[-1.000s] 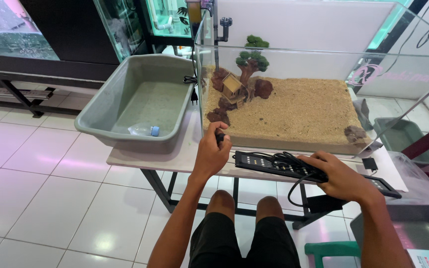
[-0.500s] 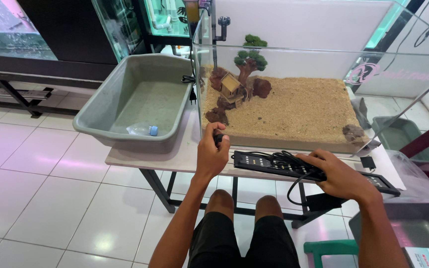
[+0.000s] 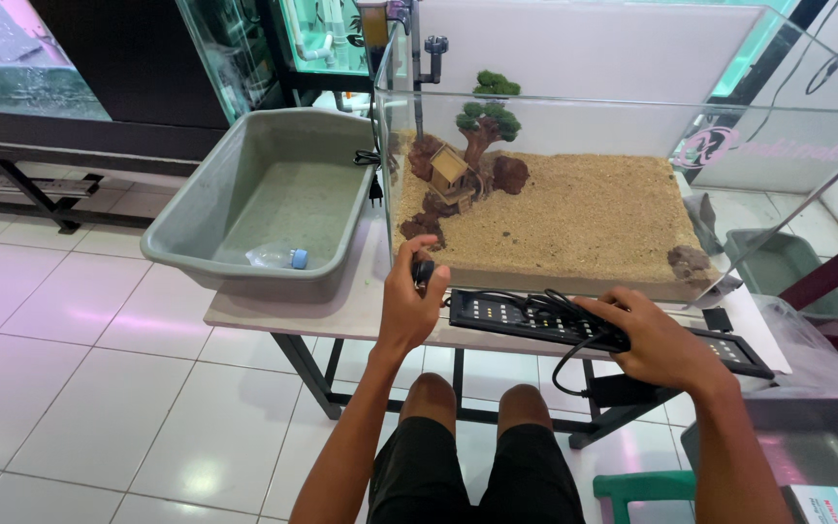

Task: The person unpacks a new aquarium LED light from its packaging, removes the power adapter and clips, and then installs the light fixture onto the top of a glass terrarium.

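A long black light bar (image 3: 594, 327) lies along the near edge of the table (image 3: 273, 312), just in front of the glass tank (image 3: 574, 184). The right hand (image 3: 657, 340) rests on top of the bar near its middle, fingers curled over it and over the loose black cable (image 3: 574, 354) that loops off it and hangs below the table edge. The left hand (image 3: 411, 309) is at the bar's left end, closed around a small black part (image 3: 423, 273) pinched between thumb and fingers; what that part is cannot be told.

Inside the tank, sand (image 3: 574, 218) covers the bottom, with a small tree ornament (image 3: 485, 121), a little wooden house (image 3: 448, 170) and dark rocks (image 3: 424, 225) at the far left, and one more rock (image 3: 689, 260) at the near right corner.

To the left of the tank a grey plastic tub (image 3: 254, 209) sits on the table, with a small clear bottle (image 3: 278, 257) with a blue cap lying in it. The person's knees show under the table edge, above a white tiled floor (image 3: 80, 388).
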